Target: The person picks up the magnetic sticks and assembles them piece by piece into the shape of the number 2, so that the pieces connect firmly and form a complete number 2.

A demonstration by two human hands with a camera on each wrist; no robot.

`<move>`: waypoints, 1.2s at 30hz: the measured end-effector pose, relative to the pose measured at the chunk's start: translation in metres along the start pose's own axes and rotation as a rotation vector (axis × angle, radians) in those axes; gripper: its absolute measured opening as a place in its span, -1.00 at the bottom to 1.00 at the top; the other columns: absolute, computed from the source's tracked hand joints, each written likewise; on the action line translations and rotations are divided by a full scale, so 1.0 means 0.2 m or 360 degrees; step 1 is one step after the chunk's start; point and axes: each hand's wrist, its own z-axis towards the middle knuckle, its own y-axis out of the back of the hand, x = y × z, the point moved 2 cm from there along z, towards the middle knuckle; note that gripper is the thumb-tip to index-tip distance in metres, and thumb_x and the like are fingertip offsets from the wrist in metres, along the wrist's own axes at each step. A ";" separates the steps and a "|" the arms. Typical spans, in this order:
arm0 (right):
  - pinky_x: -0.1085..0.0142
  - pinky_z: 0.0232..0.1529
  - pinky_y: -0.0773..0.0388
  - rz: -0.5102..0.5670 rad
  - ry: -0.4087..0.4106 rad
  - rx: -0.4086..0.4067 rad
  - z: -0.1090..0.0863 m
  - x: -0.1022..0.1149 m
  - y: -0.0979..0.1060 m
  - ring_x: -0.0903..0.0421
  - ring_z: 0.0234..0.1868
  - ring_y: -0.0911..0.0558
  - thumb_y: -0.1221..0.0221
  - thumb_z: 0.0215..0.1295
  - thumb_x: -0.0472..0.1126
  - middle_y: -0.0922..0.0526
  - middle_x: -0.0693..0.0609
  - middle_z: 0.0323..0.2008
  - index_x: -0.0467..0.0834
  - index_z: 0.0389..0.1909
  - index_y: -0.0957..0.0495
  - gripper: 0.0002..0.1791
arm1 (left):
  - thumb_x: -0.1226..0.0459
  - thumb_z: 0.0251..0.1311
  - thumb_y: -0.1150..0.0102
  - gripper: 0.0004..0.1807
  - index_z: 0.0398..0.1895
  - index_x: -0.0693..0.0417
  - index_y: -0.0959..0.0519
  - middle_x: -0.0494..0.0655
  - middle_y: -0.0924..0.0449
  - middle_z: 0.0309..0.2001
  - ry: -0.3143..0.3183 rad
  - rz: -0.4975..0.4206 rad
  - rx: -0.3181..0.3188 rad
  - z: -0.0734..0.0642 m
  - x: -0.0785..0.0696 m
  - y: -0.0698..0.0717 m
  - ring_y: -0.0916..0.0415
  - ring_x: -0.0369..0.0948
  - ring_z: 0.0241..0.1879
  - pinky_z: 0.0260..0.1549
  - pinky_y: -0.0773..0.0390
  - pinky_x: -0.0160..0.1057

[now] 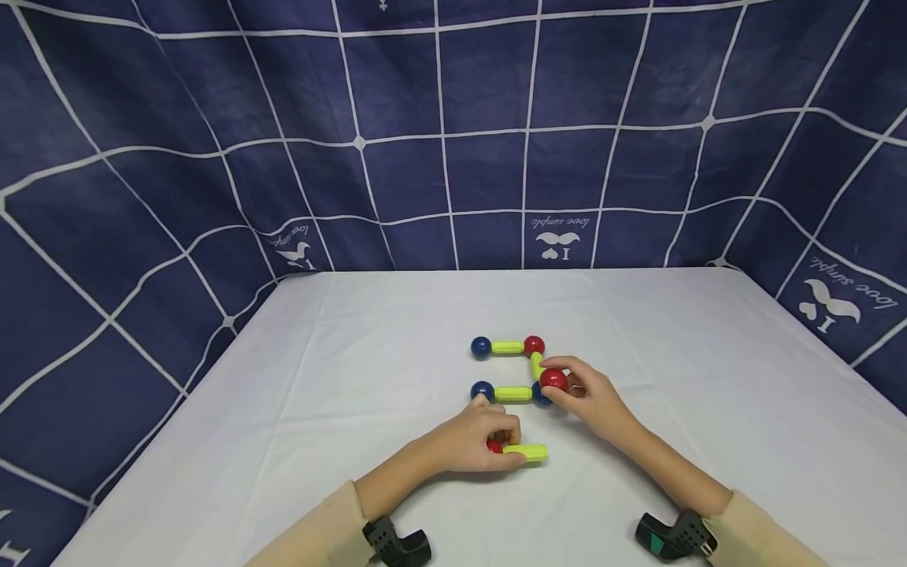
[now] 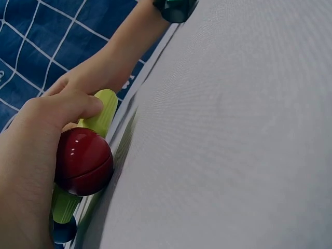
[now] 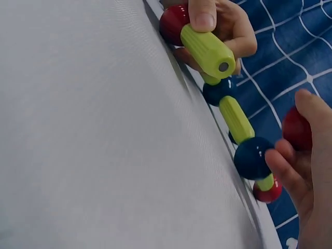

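My left hand (image 1: 471,437) pinches a yellow-green magnetic rod (image 1: 527,453) with a red ball (image 2: 84,161) at its end. Its fingers partly cover the blue ball (image 1: 483,391) at the left end of the near row. Another yellow-green rod (image 2: 65,204) shows below the red ball in the left wrist view. Between thumb and fingers, my right hand (image 1: 591,398) holds a loose-looking red ball (image 1: 553,380), just above the blue ball (image 1: 542,394) at the near right corner. A short rod (image 1: 536,365) runs from that corner to a red ball (image 1: 534,346).
The far row has a yellow-green rod (image 1: 507,347) ending in a blue ball (image 1: 481,347). Another rod (image 1: 513,394) lies along the near row. All lie on a white-covered table (image 1: 340,354), with a blue checked curtain (image 1: 489,173) behind and at both sides.
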 end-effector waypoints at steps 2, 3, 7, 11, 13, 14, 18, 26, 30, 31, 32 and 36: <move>0.41 -0.42 -0.53 0.0059 -0.0032 0.0092 -0.03 -0.01 0.01 0.26 -0.44 -0.54 -0.22 0.13 -0.16 -0.55 -0.08 -0.19 -0.13 -0.03 -0.46 -0.63 | 0.01 0.07 -0.17 -0.80 -0.52 -0.15 -0.46 -0.42 -0.35 -0.58 0.0003 -0.0004 0.0003 0.00 0.00 0.00 -0.21 -0.51 -0.48 -0.30 -0.07 -0.46; 0.39 -0.41 -0.54 0.0102 -0.0043 0.0156 -0.04 -0.02 0.02 0.24 -0.43 -0.55 -0.20 0.16 -0.17 -0.55 -0.09 -0.19 -0.15 -0.03 -0.47 -0.65 | 0.01 0.07 -0.17 -0.80 -0.52 -0.15 -0.46 -0.42 -0.36 -0.58 0.0006 -0.0008 0.0006 0.00 0.01 0.00 -0.22 -0.51 -0.48 -0.31 -0.07 -0.46; 0.37 -0.37 -0.54 0.0252 -0.0067 0.0430 -0.06 -0.05 0.04 0.22 -0.38 -0.53 -0.13 0.22 -0.24 -0.47 -0.11 -0.12 -0.21 -0.01 -0.46 -0.68 | 0.00 0.07 -0.18 -0.80 -0.52 -0.15 -0.47 -0.42 -0.37 -0.57 0.0017 -0.0026 0.0004 0.00 0.01 -0.01 -0.23 -0.51 -0.47 -0.31 -0.08 -0.46; 0.41 -0.36 -0.51 0.0345 -0.0132 0.0721 -0.06 -0.07 0.04 0.27 -0.36 -0.51 -0.10 0.24 -0.25 -0.45 -0.05 -0.10 -0.25 0.03 -0.43 -0.66 | 0.01 0.06 -0.19 -0.80 -0.52 -0.14 -0.47 -0.42 -0.35 -0.58 0.0010 -0.0019 -0.0008 0.00 0.01 -0.01 -0.22 -0.51 -0.49 -0.31 -0.07 -0.46; 0.45 -0.39 -0.49 0.0371 -0.0186 0.0845 -0.06 -0.07 0.04 0.30 -0.41 -0.50 -0.10 0.24 -0.23 -0.50 -0.02 -0.18 -0.28 0.00 -0.43 -0.66 | 0.01 0.06 -0.19 -0.80 -0.52 -0.14 -0.47 -0.41 -0.35 -0.58 0.0007 -0.0011 -0.0014 0.00 0.01 -0.01 -0.21 -0.51 -0.49 -0.31 -0.06 -0.46; 0.44 -0.44 -0.49 0.0394 -0.0210 0.0907 -0.07 -0.06 0.04 0.30 -0.47 -0.49 -0.10 0.23 -0.22 -0.51 0.00 -0.23 -0.31 -0.01 -0.43 -0.65 | 0.02 0.05 -0.19 -0.80 -0.52 -0.14 -0.47 -0.41 -0.35 -0.58 0.0009 -0.0013 -0.0016 0.00 0.01 0.00 -0.21 -0.51 -0.49 -0.31 -0.06 -0.46; 0.47 -0.54 -0.44 0.0359 -0.0255 0.1049 -0.07 -0.05 0.03 0.32 -0.59 -0.43 -0.12 0.22 -0.20 -0.55 0.08 -0.39 -0.35 -0.09 -0.48 -0.67 | 0.01 0.05 -0.19 -0.80 -0.52 -0.14 -0.48 -0.42 -0.36 -0.58 0.0025 -0.0017 -0.0012 0.00 0.00 0.00 -0.21 -0.51 -0.49 -0.32 -0.07 -0.46; 0.50 -0.47 -0.31 0.0208 -0.0254 0.1128 -0.08 -0.03 0.03 0.36 -0.46 -0.39 -0.14 0.15 -0.20 -0.52 0.12 -0.36 -0.18 -0.15 -0.57 -0.75 | 0.00 0.03 -0.22 -0.81 -0.51 -0.14 -0.53 -0.44 -0.39 -0.58 0.0047 -0.0038 -0.0005 0.00 0.01 0.00 -0.22 -0.52 -0.48 -0.32 -0.08 -0.47; 0.51 -0.48 -0.29 0.0165 -0.0238 0.1150 -0.08 -0.02 0.03 0.37 -0.46 -0.38 -0.16 0.13 -0.18 -0.49 0.12 -0.36 -0.12 -0.17 -0.58 -0.76 | 0.00 0.01 -0.23 -0.82 -0.51 -0.14 -0.55 -0.45 -0.41 -0.58 0.0039 -0.0033 -0.0013 0.00 0.00 0.00 -0.22 -0.53 -0.48 -0.32 -0.07 -0.48; 0.51 -0.48 -0.29 0.0153 -0.0235 0.1154 -0.08 -0.02 0.03 0.37 -0.47 -0.37 -0.16 0.13 -0.17 -0.48 0.12 -0.37 -0.11 -0.17 -0.58 -0.77 | 0.01 0.01 -0.23 -0.82 -0.51 -0.14 -0.56 -0.44 -0.41 -0.58 0.0037 -0.0029 -0.0017 0.00 0.00 0.00 -0.22 -0.53 -0.47 -0.32 -0.07 -0.48; 0.51 -0.49 -0.28 0.0141 -0.0233 0.1154 -0.07 -0.01 0.02 0.37 -0.48 -0.36 -0.17 0.12 -0.17 -0.47 0.12 -0.38 -0.10 -0.18 -0.58 -0.77 | 0.01 0.01 -0.23 -0.82 -0.51 -0.14 -0.56 -0.45 -0.42 -0.57 0.0036 -0.0027 -0.0020 0.00 0.00 0.00 -0.22 -0.53 -0.47 -0.32 -0.07 -0.48; 0.51 -0.51 -0.27 0.0111 -0.0247 0.1149 -0.08 -0.01 0.02 0.37 -0.50 -0.35 -0.18 0.11 -0.15 -0.45 0.12 -0.38 -0.08 -0.20 -0.59 -0.78 | 0.00 0.01 -0.23 -0.82 -0.51 -0.15 -0.56 -0.46 -0.43 -0.57 0.0031 -0.0016 -0.0018 0.01 0.00 0.00 -0.23 -0.53 -0.46 -0.32 -0.08 -0.47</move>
